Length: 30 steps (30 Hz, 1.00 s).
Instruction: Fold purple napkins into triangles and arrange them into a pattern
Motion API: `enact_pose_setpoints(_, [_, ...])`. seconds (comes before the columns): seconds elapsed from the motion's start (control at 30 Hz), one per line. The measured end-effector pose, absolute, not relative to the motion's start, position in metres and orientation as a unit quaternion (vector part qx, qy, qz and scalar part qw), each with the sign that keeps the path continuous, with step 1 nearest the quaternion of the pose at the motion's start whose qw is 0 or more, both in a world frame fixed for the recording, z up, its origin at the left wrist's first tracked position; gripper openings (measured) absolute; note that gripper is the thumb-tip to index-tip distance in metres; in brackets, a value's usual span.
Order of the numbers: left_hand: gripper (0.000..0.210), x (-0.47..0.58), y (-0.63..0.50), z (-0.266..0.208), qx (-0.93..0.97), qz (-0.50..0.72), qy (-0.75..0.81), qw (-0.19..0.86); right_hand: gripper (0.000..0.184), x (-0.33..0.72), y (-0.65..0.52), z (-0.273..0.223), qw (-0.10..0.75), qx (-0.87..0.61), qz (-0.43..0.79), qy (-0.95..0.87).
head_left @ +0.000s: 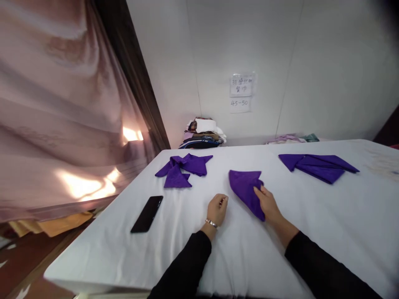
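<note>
The three cloths [245, 185] are plain purple. The counter [109, 253] is white. The phone [147, 214] and sleeves [187, 265] are black. The bracelet [211, 223] is silver-toned. The curtain [46, 95] is pale pink.

The right hand [269, 204] grips a folded, roughly triangular purple cloth [245, 186] by its right edge. The left hand [216, 211], apparently pinched closed, is curled just beside the cloth. A flat, rectangular black phone [147, 214] lies on the white, cloth-covered table [330, 216].
</note>
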<state>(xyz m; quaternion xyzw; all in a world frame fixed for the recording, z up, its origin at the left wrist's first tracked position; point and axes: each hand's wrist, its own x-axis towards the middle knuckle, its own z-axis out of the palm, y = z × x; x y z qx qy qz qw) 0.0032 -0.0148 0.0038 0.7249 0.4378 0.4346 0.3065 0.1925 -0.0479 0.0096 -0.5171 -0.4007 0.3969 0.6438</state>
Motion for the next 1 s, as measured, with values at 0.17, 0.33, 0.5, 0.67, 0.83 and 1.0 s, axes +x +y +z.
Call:
enact_pose_setpoints(0.17, [0.044,0.016,-0.018,0.0,0.559,0.471,0.425,0.534,0.04,0.197,-0.051,0.008,0.535,-0.519,0.256,-0.616])
enact_pose_setpoints(0.33, [0.048,0.02,-0.018,-0.012,0.531,0.451,0.423,0.58,0.04,0.18,-0.06,-0.001,0.391,-0.453,0.311,-0.738])
enact_pose_setpoints(0.5, [0.042,0.017,-0.015,-0.011,0.556,0.452,0.454,0.53,0.039,0.176,-0.061,0.001,0.395,-0.464,0.322,-0.725])
enact_pose_setpoints(0.67, [0.046,0.015,-0.017,-0.003,0.599,0.429,0.457,0.498,0.041,0.178,-0.057,-0.005,0.451,-0.487,0.355,-0.658])
enact_pose_setpoints(0.83, [0.054,0.011,-0.023,0.003,0.639,0.411,0.465,0.455,0.058,0.175,-0.057,-0.013,0.474,-0.478,0.363,-0.645])
enact_pose_setpoints(1.0, [0.043,0.012,-0.029,0.005,0.689,0.42,0.398,0.437,0.062,0.174,-0.053,-0.021,0.441,-0.505,0.271,-0.69])
